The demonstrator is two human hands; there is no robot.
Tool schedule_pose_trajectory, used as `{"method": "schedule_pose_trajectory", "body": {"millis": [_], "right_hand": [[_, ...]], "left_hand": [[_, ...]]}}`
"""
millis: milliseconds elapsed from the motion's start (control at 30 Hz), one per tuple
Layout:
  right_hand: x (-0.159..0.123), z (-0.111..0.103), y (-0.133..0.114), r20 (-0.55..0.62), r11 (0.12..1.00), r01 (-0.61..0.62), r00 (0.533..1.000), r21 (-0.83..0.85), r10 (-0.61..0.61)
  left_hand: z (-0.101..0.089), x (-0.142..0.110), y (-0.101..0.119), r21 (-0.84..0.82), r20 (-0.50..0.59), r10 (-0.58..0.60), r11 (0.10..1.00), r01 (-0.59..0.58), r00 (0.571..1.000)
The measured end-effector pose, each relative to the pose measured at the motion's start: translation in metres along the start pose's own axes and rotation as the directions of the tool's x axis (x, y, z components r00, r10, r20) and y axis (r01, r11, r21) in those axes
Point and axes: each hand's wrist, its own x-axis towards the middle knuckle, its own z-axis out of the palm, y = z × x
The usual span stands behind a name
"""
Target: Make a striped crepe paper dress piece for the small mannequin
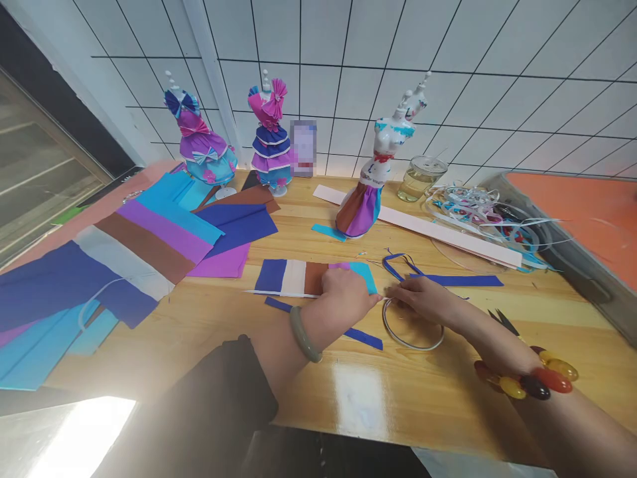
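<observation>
A short striped piece (pixel 293 275) of blue, white, brown, purple and light blue paper or cloth lies flat on the table. A narrow white strip (pixel 269 292) runs along its near edge. My left hand (pixel 348 292) rests on the piece, fingers curled and thumb at the white strip near its right end. Just to the right, my right hand (pixel 421 299) has its fingertips closed at the strip's end, close to the left thumb. Under that hand lies a thin silvery ring (pixel 414 346), perhaps a narrow tape roll. A dark blue strip (pixel 365 338) passes beneath my left forearm.
Two dressed figurines (pixel 206 146) (pixel 271 143) and a partly dressed one (pixel 375 172) stand behind. Colored sheets (pixel 144 245) spread left. Scissors (pixel 505 322) lie beside my right forearm. A glass jar (pixel 421 179), a pale long strip (pixel 448 236) and tangled ribbons (pixel 478 206) are at right.
</observation>
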Motion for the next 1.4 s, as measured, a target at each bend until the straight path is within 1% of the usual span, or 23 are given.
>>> {"method": "schedule_pose_trajectory", "body": {"millis": [100,133,300,433,500,533,567,633,667,733,767,833,867,900,967,1000,1033,1100,1167,1233,1300,1400], "right_hand": [[-0.006,-0.004,0.002,-0.006,0.999,-0.009,1.000,0.033,0.010],[-0.007,-0.006,0.004,-0.020,0.999,-0.014,1.000,0.038,0.015],[-0.005,-0.015,0.021,-0.122,0.999,-0.029,0.992,0.018,0.031],[-0.007,-0.018,0.033,-0.207,0.999,-0.036,0.978,-0.032,0.028],[-0.014,-0.015,0.035,-0.284,0.995,-0.005,0.958,-0.099,-0.024],[-0.018,-0.013,0.035,-0.348,0.987,0.036,0.933,-0.154,-0.088],[-0.022,-0.009,0.034,-0.415,0.971,0.092,0.892,-0.220,-0.178],[-0.031,0.002,0.031,-0.503,0.909,0.222,0.774,-0.353,-0.385],[-0.035,0.009,0.028,-0.510,0.870,0.285,0.720,-0.402,-0.471],[-0.041,0.023,0.022,-0.478,0.793,0.391,0.643,-0.467,-0.599],[-0.042,0.031,0.019,-0.438,0.748,0.437,0.618,-0.500,-0.653],[-0.043,0.044,0.015,-0.354,0.666,0.497,0.583,-0.556,-0.731],[-0.042,0.049,0.014,-0.317,0.635,0.512,0.577,-0.578,-0.753],[-0.041,0.054,0.015,-0.296,0.616,0.514,0.573,-0.596,-0.764],[-0.037,0.060,0.018,-0.273,0.592,0.505,0.570,-0.628,-0.775],[-0.036,0.062,0.021,-0.259,0.577,0.503,0.567,-0.644,-0.782],[-0.034,0.064,0.023,-0.246,0.563,0.497,0.564,-0.660,-0.788],[-0.032,0.065,0.027,-0.228,0.543,0.476,0.569,-0.691,-0.790],[-0.032,0.067,0.026,-0.202,0.531,0.467,0.587,-0.707,-0.784],[-0.033,0.069,0.018,-0.194,0.532,0.475,0.591,-0.701,-0.783],[-0.033,0.074,0.002,-0.178,0.535,0.507,0.592,-0.676,-0.786],[-0.030,0.087,-0.029,-0.134,0.541,0.551,0.611,-0.635,-0.780]], "left_hand": [[-0.001,-0.003,0.002,0.089,-0.004,-0.031,0.996,0.031,1.000],[-0.001,-0.004,0.003,0.096,-0.005,-0.036,0.995,0.036,0.999],[-0.001,-0.005,0.005,0.086,-0.014,-0.045,0.995,0.046,0.999],[-0.003,-0.008,0.000,0.066,-0.010,-0.032,0.997,0.033,0.999],[-0.007,-0.013,-0.008,0.052,-0.010,0.009,0.999,-0.008,1.000],[-0.009,-0.017,-0.012,0.037,-0.012,0.039,0.999,-0.039,0.999],[-0.011,-0.021,-0.017,0.012,-0.010,0.076,0.997,-0.075,0.997],[-0.014,-0.032,-0.029,-0.083,-0.002,0.153,0.985,-0.153,0.988],[-0.016,-0.038,-0.035,-0.148,-0.003,0.196,0.970,-0.194,0.981],[-0.018,-0.050,-0.050,-0.272,-0.045,0.238,0.932,-0.241,0.970],[-0.020,-0.056,-0.060,-0.308,-0.083,0.228,0.920,-0.243,0.970],[-0.021,-0.070,-0.082,-0.331,-0.168,0.159,0.921,-0.208,0.973],[-0.022,-0.078,-0.096,-0.315,-0.218,0.104,0.934,-0.170,0.971],[-0.022,-0.085,-0.111,-0.287,-0.279,0.025,0.952,-0.108,0.960],[-0.021,-0.102,-0.142,-0.221,-0.393,-0.113,0.975,0.025,0.912],[-0.019,-0.110,-0.157,-0.195,-0.425,-0.168,0.977,0.091,0.890],[-0.017,-0.119,-0.170,-0.184,-0.426,-0.217,0.971,0.151,0.878],[-0.010,-0.132,-0.191,-0.205,-0.398,-0.284,0.954,0.218,0.872],[-0.002,-0.140,-0.202,-0.241,-0.383,-0.310,0.943,0.230,0.870],[0.003,-0.142,-0.205,-0.266,-0.391,-0.325,0.936,0.232,0.861],[0.005,-0.141,-0.204,-0.278,-0.401,-0.338,0.931,0.238,0.851],[0.004,-0.138,-0.203,-0.291,-0.405,-0.334,0.929,0.226,0.851]]}}
